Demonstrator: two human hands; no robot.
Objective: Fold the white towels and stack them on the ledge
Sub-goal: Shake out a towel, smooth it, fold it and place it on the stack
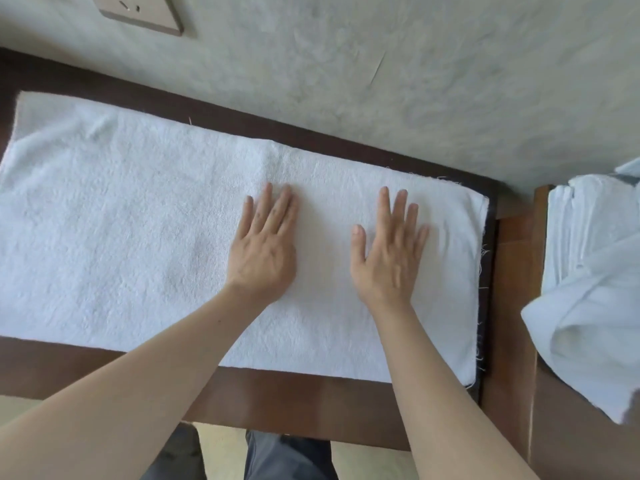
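Your left hand (265, 249) lies flat on the white towel (138, 230), palm down, fingers straight and held close together, pointing toward the wall (381, 81). Your right hand (391, 254) lies flat beside it on the same towel, fingers straight and slightly fanned, thumb spread toward the left hand; the two hands are near each other but apart, and neither grips anything. The towel is spread out lengthwise on the dark brown tabletop (294, 407), covering most of it, with its right edge lying close to the tabletop's right end, where loose threads show along the hem. Both hands press on the right half of the towel, and a faint crease runs across the cloth just beyond your left fingertips. A strip of bare wood shows along the near edge and a thinner strip along the far edge against the wall. To your right, on a separate wooden surface (516, 271) set apart from the tabletop, sits a pile of white towels (588, 271); the far ones look folded and stacked, while the nearest one is loose and rumpled. On the wall at the upper left is a beige wall socket (145, 12). Below the tabletop's near edge you can see your grey trousers (284, 459) and pale floor.
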